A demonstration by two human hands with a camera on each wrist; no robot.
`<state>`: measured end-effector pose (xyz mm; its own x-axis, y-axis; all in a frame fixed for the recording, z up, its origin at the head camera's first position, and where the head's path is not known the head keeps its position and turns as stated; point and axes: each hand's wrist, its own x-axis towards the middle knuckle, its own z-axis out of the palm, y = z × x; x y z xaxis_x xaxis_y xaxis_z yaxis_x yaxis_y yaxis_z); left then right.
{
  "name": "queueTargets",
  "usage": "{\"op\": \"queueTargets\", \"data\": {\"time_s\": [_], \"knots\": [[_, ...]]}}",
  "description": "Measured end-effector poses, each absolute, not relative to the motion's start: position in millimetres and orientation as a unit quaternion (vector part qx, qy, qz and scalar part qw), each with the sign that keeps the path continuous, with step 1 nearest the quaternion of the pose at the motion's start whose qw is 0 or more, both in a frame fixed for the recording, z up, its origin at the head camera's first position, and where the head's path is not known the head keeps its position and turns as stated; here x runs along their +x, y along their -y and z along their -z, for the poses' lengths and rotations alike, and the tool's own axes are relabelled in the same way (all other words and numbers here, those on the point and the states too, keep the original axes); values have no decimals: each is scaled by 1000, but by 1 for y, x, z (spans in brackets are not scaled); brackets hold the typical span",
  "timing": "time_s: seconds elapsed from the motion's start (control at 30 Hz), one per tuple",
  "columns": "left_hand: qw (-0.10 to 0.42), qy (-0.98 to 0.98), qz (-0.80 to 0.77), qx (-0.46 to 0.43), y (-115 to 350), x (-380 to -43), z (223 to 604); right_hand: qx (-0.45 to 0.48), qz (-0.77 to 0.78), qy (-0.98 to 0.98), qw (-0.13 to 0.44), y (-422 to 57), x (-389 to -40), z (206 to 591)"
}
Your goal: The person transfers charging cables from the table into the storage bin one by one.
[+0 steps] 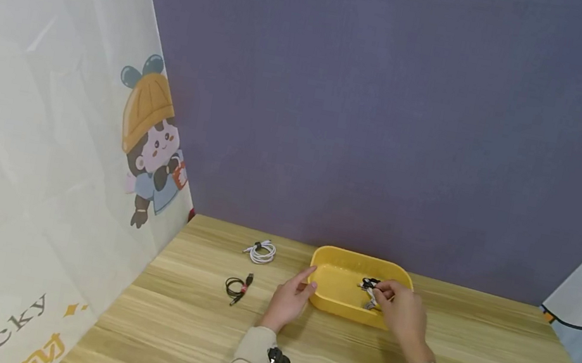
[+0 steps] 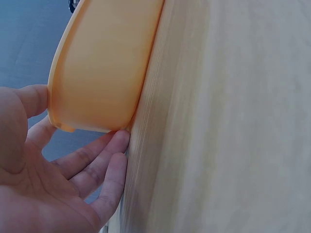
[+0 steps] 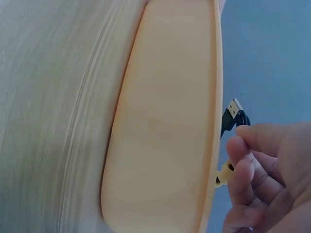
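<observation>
A yellow plastic bin [image 1: 344, 310] stands near the back of the wooden table. My left hand [image 1: 289, 303] holds its left end, thumb at the rim and fingertips low along the outer wall in the left wrist view. Over the bin's right part, my right hand [image 1: 407, 316] pinches a bundled black USB cable [image 3: 241, 119] between thumb and fingers. Its metal USB plug [image 3: 234, 107] sticks up above the rim in the right wrist view. White and grey cable [image 1: 372, 299] shows just below the right fingertips, inside the bin; the hand partly hides it.
Left of the bin, a coiled white cable [image 1: 262, 254] with a black tie lies on the table [image 1: 177, 310]. Nearer to me is a coiled black USB cable [image 1: 235, 288] with a pink-red tie. A dark purple backdrop [image 1: 370, 124] rises behind the table's far edge.
</observation>
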<state>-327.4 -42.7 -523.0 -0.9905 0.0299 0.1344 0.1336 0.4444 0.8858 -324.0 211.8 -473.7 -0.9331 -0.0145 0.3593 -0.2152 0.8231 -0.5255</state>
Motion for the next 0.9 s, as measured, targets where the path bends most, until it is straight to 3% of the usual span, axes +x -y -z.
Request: {"op": "queueTargets", "data": {"time_s": [0.6, 0.9], "knots": [[72, 843, 533, -12, -6, -362, 519, 128, -274, 947, 108, -246, -390, 471], [86, 840, 535, 12, -23, -383, 513, 153, -282, 946, 40, -257, -427, 464]]}}
